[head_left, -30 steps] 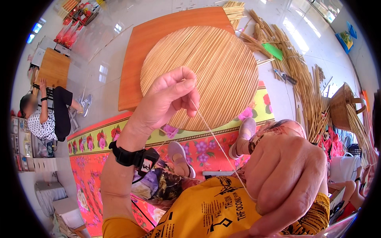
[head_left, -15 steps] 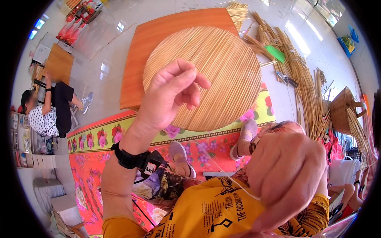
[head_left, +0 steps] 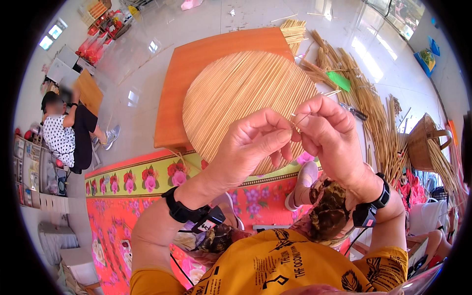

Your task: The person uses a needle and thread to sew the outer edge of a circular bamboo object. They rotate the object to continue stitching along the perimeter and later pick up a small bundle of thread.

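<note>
My left hand (head_left: 260, 140) and my right hand (head_left: 327, 130) meet fingertip to fingertip above the near right part of a round mat of straw-coloured stalks (head_left: 236, 93). Both are closed in a pinch. A thin pale thread (head_left: 294, 115) shows at the fingertips of the right hand. Whatever the left thumb and forefinger pinch is too small to make out. The mat rests on an orange-brown wooden table (head_left: 172, 93), and its near edge is partly behind my hands.
Bundles of dry stalks (head_left: 361, 83) lie on the floor to the right, with pliers (head_left: 355, 112) and a green sheet (head_left: 339, 80) among them. A wicker basket (head_left: 420, 140) stands farther right. A flowered cloth (head_left: 123, 216) covers the floor before me. Another person (head_left: 61, 130) sits at left.
My right hand has come up from low at the right, where a white thread trailed from it, to meet the left. My left hand has moved right and lower, its fingers now pinched.
</note>
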Demonstrator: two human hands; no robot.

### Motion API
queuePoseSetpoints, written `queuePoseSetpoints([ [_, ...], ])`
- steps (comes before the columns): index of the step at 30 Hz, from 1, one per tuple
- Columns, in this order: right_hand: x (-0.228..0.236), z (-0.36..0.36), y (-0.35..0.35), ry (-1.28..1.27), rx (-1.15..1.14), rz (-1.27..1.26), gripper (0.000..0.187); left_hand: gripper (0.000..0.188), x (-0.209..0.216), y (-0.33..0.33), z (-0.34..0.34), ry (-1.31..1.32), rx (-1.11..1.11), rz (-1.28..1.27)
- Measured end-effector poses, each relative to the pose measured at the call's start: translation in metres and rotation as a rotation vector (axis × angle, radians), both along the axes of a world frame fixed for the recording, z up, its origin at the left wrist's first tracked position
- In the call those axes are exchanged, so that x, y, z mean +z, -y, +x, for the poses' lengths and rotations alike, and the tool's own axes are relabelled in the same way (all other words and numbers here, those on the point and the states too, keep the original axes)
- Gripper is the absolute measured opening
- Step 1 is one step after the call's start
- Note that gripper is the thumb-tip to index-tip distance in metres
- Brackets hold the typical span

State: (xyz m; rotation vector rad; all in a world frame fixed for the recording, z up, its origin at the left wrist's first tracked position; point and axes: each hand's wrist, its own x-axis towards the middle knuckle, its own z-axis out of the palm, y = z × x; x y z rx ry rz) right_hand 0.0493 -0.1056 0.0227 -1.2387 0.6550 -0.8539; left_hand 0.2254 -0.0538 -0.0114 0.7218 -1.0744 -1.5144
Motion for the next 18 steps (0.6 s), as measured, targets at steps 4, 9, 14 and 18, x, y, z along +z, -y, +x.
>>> queuePoseSetpoints([
  [4, -0.01, -0.006, -0.001, 0.017, -0.024, -0.104, 0.007, 0.013, 0.0, -0.001, -0.003, -0.01, -0.012, 0.01],
  [9, -0.014, -0.013, 0.001, 0.036, -0.066, -0.194, 0.007, 0.013, 0.002, 0.0, -0.008, 0.083, -0.039, -0.014],
  [14, -0.016, -0.018, 0.001, 0.057, -0.085, -0.2, 0.006, 0.013, 0.001, -0.001, -0.01, 0.02, -0.039, 0.035],
  [18, -0.016, -0.019, 0.002, 0.066, -0.08, -0.213, 0.006, 0.013, 0.002, 0.001, -0.011, 0.034, -0.037, 0.029],
])
